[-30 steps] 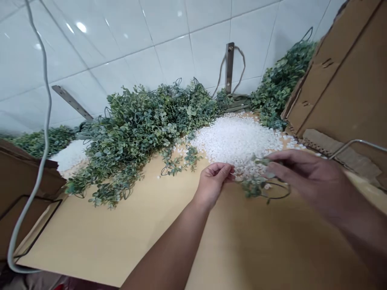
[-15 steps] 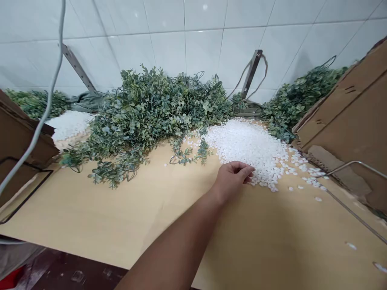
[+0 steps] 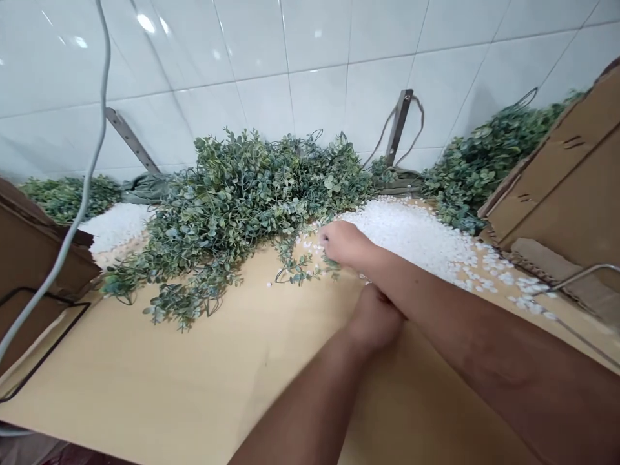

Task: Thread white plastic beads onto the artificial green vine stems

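My right hand (image 3: 343, 241) reaches in from the right, its fingers curled closed at the front of a heap of green artificial leaf sprigs (image 3: 261, 187). Small loose sprigs (image 3: 296, 266) lie just beside it; what its fingers hold, if anything, is hidden. My left hand (image 3: 375, 320) is low over the table, partly under the right forearm, which crosses it. The left fingers are hidden. Behind the right forearm spreads a pile of small white plastic pieces (image 3: 407, 229), with some scattered near the right hand.
The wooden tabletop (image 3: 169, 381) runs up to a tiled wall. Cardboard boxes (image 3: 557, 174) stand at both sides, with a wire frame (image 3: 586, 274) at the right. A grey cable (image 3: 92, 168) hangs at the left. More white pieces (image 3: 119, 223) and foliage (image 3: 72, 194) lie behind the left box.
My right hand has come into view from the right and reached to the sprigs. My left hand has drawn slightly back from the edge of the white pile. The view has shifted slightly.
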`<state>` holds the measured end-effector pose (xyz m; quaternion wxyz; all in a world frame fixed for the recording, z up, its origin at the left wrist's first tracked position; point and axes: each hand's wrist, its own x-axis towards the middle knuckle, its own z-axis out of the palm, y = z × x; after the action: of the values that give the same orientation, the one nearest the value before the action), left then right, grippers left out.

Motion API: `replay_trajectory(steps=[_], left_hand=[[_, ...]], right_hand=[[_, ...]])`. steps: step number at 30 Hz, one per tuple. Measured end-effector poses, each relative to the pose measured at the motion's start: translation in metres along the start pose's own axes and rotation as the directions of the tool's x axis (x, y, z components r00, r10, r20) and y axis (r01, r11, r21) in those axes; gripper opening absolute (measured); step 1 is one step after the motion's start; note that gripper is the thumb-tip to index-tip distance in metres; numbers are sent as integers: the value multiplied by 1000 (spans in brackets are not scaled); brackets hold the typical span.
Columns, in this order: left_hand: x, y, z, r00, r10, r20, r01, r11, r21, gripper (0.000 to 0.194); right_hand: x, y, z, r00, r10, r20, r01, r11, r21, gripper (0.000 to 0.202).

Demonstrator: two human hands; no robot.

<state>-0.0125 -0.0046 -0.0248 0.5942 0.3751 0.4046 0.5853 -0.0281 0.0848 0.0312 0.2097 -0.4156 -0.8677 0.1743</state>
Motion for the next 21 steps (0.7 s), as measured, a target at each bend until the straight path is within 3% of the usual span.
replay_trajectory(steps=[3,6,10,13,16,21], left_hand=[[3,0,3,995,-71,68,72,997,-7,17],[7,3,0,995,-97,20,98,994,-57,12],[9,8,-13,998,-13,-68,0,982,-191,21],[7,10,-19,998,-18,-59,1,959,-284,32],[4,8,-15,999,-43,-12,39,970,-238,33],[-3,4,-4,993,-109,-33,103,983,-152,33]], right_hand=[[1,16,-14,996,14,-88,-12,1000,22,17],[-15,31,-43,971,71,-228,-47,993,110,16],[-64,49,-66,894,221,-390,19,851,525,11],[-109,64,-65,890,262,-374,38,773,633,13],[-140,75,-56,888,330,-321,-5,704,710,14],[-154,78,-46,904,386,-183,-71,560,826,9]])
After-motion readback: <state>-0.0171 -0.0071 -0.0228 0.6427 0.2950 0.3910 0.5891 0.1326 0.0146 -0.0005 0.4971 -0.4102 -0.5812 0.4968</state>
